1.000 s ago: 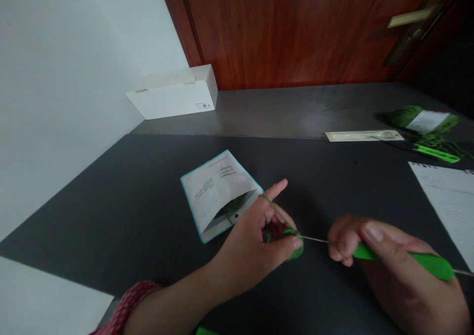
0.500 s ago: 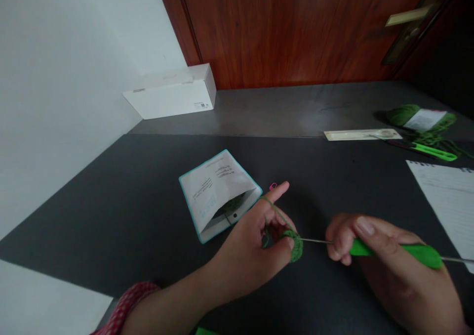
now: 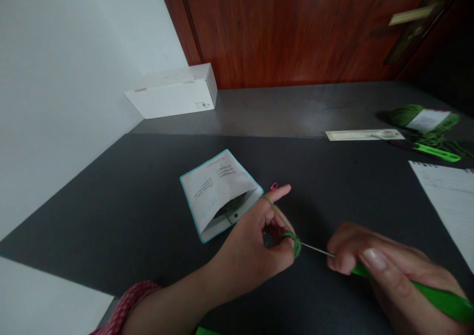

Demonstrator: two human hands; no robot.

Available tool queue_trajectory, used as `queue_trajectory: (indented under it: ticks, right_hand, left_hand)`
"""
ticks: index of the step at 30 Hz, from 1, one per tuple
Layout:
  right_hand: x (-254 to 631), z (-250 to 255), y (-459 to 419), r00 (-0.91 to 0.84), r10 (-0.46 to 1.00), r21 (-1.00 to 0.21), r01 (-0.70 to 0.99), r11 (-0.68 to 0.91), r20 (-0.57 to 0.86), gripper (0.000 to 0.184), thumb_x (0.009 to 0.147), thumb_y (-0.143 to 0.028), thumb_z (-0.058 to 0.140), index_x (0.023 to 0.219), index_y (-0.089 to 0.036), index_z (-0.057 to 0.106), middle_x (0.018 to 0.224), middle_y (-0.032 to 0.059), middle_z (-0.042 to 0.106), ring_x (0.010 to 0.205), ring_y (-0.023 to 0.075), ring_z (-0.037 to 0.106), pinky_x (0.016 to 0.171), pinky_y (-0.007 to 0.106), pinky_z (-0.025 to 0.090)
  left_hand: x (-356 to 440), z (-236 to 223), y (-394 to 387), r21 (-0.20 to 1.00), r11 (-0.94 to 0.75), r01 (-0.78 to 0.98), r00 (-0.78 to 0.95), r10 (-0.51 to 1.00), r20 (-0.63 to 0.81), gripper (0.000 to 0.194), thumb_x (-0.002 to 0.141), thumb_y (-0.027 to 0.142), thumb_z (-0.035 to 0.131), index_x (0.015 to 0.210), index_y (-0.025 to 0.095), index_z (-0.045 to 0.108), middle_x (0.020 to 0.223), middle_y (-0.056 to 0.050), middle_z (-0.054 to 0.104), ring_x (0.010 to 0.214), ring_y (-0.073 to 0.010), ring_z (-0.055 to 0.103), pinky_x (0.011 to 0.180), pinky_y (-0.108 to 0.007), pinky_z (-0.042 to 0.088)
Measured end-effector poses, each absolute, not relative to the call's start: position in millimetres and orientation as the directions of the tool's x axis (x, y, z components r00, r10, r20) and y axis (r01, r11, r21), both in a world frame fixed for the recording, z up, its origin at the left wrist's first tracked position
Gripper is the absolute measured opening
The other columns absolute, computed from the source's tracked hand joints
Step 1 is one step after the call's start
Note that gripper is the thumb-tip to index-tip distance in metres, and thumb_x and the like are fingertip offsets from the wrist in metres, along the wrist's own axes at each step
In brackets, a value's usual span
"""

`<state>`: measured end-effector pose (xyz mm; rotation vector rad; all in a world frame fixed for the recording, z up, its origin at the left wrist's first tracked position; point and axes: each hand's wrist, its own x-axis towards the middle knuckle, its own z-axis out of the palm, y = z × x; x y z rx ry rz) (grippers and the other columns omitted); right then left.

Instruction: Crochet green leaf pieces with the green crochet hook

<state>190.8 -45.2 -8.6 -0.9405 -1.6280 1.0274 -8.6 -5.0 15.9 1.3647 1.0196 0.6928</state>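
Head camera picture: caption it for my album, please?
Left hand holds green yarn, right hand a green-handled crochet hook.

Dim, soft light, faint shadows, wide-angle edges bowed.

I can't make out a single word from here: the small print on the white packet [image 3: 211, 191], the lines on the paper sheet [image 3: 450, 211] at right, the far-right yarn band [image 3: 427, 120] and the white box's label [image 3: 203, 105] are all too blurred.

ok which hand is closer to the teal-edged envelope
Left. The left hand sits at the lower right edge of the teal-edged envelope; the right hand is farther right.
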Motion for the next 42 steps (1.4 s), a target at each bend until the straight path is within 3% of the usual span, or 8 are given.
queue_trajectory:
  ticks: [5, 10, 18, 27, 33, 35, 38, 42]
  right_hand:
    - [190.4, -6.0, -46.7, -0.289, 0.897, -0.911, 0.142, 0.386, 0.335, 0.03, 0.099, -0.034, 0.044, 0.082, -0.023, 0.065, 0.073, 0.0016, 0.066, 0.071, 0.0158, 0.063, 0.063, 0.025, 0.047]
    - [182.2, -10.4, -35.1, -0.142, 0.99, -0.972, -0.235, -0.02, 0.014, 0.041, 0.096, -0.037, 0.047, 0.065, -0.021, 0.068, 0.062, 0.002, 0.063, 0.059, 0.0138, 0.056, 0.056, 0.023, 0.047]
    - [173.2, -15.2, -28.7, -0.267, 0.911, -0.682, -0.604, -0.412, -0.313, 0.031, 0.088, -0.043, 0.062, 0.068, -0.02, 0.069, 0.064, 0.0006, 0.061, 0.059, 0.0113, 0.052, 0.059, 0.02, 0.05]
    - [169.4, -14.4, -29.4, -0.19, 0.953, -0.818, -0.49, -0.302, -0.238, 0.033, 0.092, -0.043, 0.054, 0.071, -0.022, 0.069, 0.067, 0.001, 0.062, 0.063, 0.0128, 0.052, 0.06, 0.021, 0.048]
    - [179.0, -13.6, -44.4, -0.14, 0.976, -0.984, 0.04, 0.175, 0.168, 0.035, 0.099, -0.036, 0.041, 0.077, -0.024, 0.065, 0.073, 0.0022, 0.063, 0.07, 0.0167, 0.059, 0.062, 0.025, 0.047]
    - [177.8, -10.7, -49.4, -0.215, 0.911, -0.87, 0.286, 0.402, 0.351, 0.028, 0.099, -0.029, 0.043, 0.078, -0.023, 0.062, 0.072, 0.0027, 0.063, 0.068, 0.0176, 0.06, 0.06, 0.027, 0.047]
    - [171.7, -5.6, -48.7, -0.356, 0.699, -0.449, 0.57, 0.688, 0.62, 0.015, 0.092, -0.02, 0.054, 0.08, -0.021, 0.063, 0.066, 0.0038, 0.066, 0.059, 0.018, 0.058, 0.055, 0.03, 0.045]
    - [176.4, -3.5, -40.9, -0.568, 0.462, -0.027, 0.611, 0.791, 0.681, 0.015, 0.09, -0.026, 0.06, 0.08, -0.02, 0.069, 0.07, 0.0046, 0.074, 0.06, 0.0189, 0.06, 0.066, 0.036, 0.046]
  left_hand:
    - [-10.6, 12.6, -6.0, 0.974, 0.132, 0.186, 0.443, 0.873, -0.203, 0.073, 0.073, 0.009, 0.063, 0.141, 0.015, 0.036, 0.081, 0.003, 0.061, 0.072, -0.0117, 0.056, 0.074, -0.029, 0.046]
    - [-12.9, 12.3, -3.7, 0.968, 0.212, 0.135, 0.476, 0.843, -0.251, 0.081, 0.073, 0.015, 0.069, 0.145, 0.018, 0.032, 0.084, 0.002, 0.063, 0.073, -0.0131, 0.058, 0.073, -0.031, 0.046]
    - [-10.5, 12.0, -3.8, 0.969, 0.248, -0.021, 0.45, 0.868, -0.212, 0.091, 0.073, 0.014, 0.073, 0.149, 0.017, 0.023, 0.083, 0.003, 0.061, 0.074, -0.0116, 0.056, 0.074, -0.03, 0.043]
    - [-9.7, 8.1, -5.3, 0.975, 0.211, -0.061, 0.398, 0.901, -0.171, 0.109, 0.072, 0.013, 0.072, 0.154, 0.017, 0.0, 0.076, 0.004, 0.057, 0.071, -0.0124, 0.054, 0.073, -0.03, 0.044]
    - [-5.8, 2.1, -9.0, 0.984, 0.176, 0.039, 0.319, 0.931, -0.18, 0.105, 0.071, 0.014, 0.073, 0.154, 0.021, 0.009, 0.077, 0.004, 0.057, 0.073, -0.0139, 0.055, 0.08, -0.035, 0.046]
    - [-3.6, 2.2, -11.2, 0.983, 0.174, 0.057, 0.285, 0.941, -0.183, 0.102, 0.071, 0.014, 0.072, 0.154, 0.021, 0.012, 0.076, 0.005, 0.057, 0.074, -0.0142, 0.056, 0.084, -0.036, 0.045]
    - [-2.7, 5.1, -12.0, 0.977, 0.206, 0.06, 0.302, 0.929, -0.215, 0.099, 0.072, 0.012, 0.071, 0.153, 0.02, 0.014, 0.075, 0.005, 0.058, 0.076, -0.0136, 0.056, 0.086, -0.035, 0.043]
    - [-8.7, 11.8, -6.7, 0.891, 0.439, -0.119, 0.489, 0.806, -0.332, 0.103, 0.067, 0.009, 0.077, 0.151, 0.018, 0.019, 0.073, 0.007, 0.059, 0.069, -0.0087, 0.054, 0.073, -0.025, 0.042]
